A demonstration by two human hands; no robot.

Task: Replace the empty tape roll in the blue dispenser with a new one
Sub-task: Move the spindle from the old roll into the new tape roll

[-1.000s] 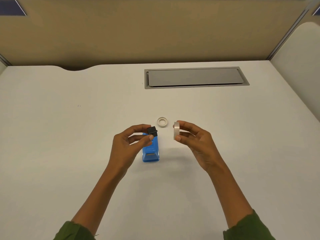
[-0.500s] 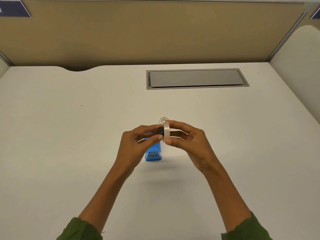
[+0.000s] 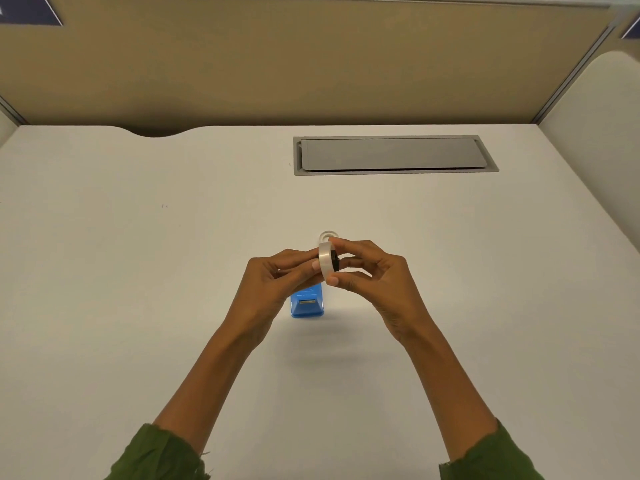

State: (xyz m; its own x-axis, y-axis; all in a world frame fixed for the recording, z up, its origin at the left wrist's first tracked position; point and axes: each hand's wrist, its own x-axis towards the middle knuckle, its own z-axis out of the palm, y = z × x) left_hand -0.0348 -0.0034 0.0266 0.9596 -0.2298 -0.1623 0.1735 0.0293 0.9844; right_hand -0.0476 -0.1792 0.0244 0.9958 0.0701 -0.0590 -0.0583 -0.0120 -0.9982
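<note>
The blue tape dispenser (image 3: 307, 302) stands on the white desk, partly hidden under my hands. Above it, the new clear tape roll (image 3: 324, 260) is held on edge between both hands. The black spindle (image 3: 335, 260) sits inside the roll and pokes out on its right side. My right hand (image 3: 369, 271) pinches the roll's rim with thumb and forefinger. My left hand (image 3: 277, 277) presses its fingertips against the roll's left face, on the spindle's hidden left end. The empty tape core (image 3: 329, 234), a small white ring, lies flat on the desk just beyond my fingers.
A grey cable hatch (image 3: 394, 155) is set into the white desk (image 3: 138, 271) at the back right. A tan partition wall (image 3: 277, 64) rises behind the desk. Green sleeves cover both forearms near the bottom edge.
My hands came together from apart. The black spindle from the left hand has gone through the roll held by the right hand and now shows on the roll's right side.
</note>
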